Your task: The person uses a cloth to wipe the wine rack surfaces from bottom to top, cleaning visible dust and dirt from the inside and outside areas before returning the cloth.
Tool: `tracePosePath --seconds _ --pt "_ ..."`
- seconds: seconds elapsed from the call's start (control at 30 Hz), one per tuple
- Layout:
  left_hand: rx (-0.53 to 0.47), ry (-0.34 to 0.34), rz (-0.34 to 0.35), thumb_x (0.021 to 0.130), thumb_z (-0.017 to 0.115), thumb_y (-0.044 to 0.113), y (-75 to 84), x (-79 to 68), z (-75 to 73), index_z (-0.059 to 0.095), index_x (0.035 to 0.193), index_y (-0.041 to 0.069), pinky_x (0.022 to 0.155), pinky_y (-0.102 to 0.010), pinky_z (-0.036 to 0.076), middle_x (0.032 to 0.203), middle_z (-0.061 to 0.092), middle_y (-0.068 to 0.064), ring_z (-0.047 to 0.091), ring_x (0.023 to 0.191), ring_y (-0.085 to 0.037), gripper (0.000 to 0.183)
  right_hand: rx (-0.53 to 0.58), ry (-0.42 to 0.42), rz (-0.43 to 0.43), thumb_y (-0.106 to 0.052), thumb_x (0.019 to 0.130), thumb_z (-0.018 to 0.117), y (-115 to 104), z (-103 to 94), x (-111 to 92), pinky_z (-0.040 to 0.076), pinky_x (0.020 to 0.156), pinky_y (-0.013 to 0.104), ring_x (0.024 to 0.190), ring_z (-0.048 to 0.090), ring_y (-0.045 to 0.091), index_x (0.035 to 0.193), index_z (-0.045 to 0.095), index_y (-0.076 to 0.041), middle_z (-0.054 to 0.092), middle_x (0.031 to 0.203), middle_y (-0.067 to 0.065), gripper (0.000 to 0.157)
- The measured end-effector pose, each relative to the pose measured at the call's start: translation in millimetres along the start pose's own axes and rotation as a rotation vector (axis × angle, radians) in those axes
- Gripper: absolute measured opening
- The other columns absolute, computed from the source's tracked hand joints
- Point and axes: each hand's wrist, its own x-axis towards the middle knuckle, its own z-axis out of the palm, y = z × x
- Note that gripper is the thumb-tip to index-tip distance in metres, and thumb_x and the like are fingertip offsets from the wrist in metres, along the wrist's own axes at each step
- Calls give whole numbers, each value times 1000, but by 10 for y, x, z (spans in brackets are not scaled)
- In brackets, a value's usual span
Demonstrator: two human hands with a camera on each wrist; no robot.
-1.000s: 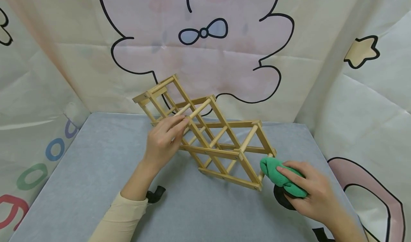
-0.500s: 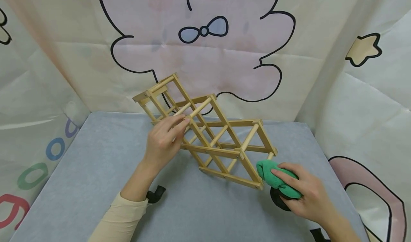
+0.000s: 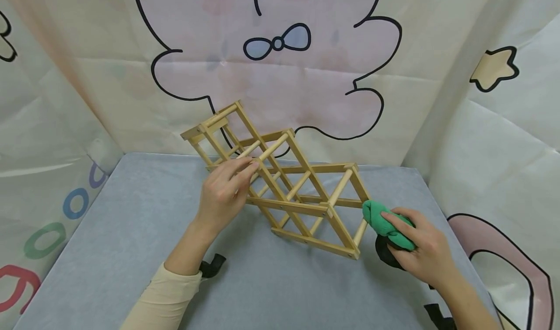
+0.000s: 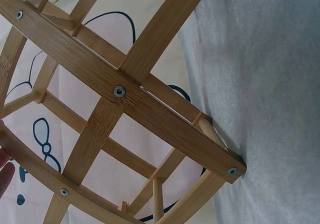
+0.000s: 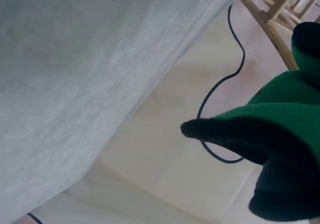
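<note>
A folding wooden lattice rack (image 3: 288, 205) of slats and round dowels stands tilted on the table, its left end raised toward the back wall. My left hand (image 3: 224, 194) pinches the rack near its middle, at the end of an upper dowel. At the left edge of the left wrist view only the fingertips (image 4: 6, 174) show beside a slat. My right hand (image 3: 426, 250) grips a bunched cloth (image 3: 381, 219), green with a black part hanging below, against the dowel at the rack's right end. The cloth (image 5: 290, 119) fills the right side of the right wrist view, hiding the hand there.
A pale blue-grey cover (image 3: 131, 252) lies over the table. Close behind the rack hangs a printed cloth backdrop (image 3: 332, 101), and side panels (image 3: 507, 174) enclose the table left and right. Black straps (image 3: 213, 265) hang at both wrists.
The right hand with the cloth shifts slightly left and down, then up and right along the rack's end dowel. The left hand and the rack stay almost still.
</note>
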Motion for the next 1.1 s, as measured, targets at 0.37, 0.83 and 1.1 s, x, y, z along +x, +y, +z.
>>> tracePosePath --seconds 0.37,0.83,1.1 --pt "-1 13 -2 92 72 -9 -1 -2 -11 76 120 3 83 -52 62 116 74 -20 73 98 -39 31 9 -7 10 -35 94 50 -40 1 314 46 58 29 84 61 25 114 79 -1 71 110 19 48" --pt "0 2 13 91 72 -10 -18 -10 3 77 121 4 83 -52 62 115 74 -20 73 96 -39 33 -12 32 -14 -33 97 53 -48 16 811 47 59 38 97 64 35 119 77 0 71 112 20 46" --pt "-2 -10 7 92 71 -10 -8 -13 -13 76 122 5 84 -50 62 116 74 -19 73 98 -38 33 50 -5 -43 -25 89 54 -123 38 878 46 79 33 98 64 41 120 77 -1 71 114 19 46"
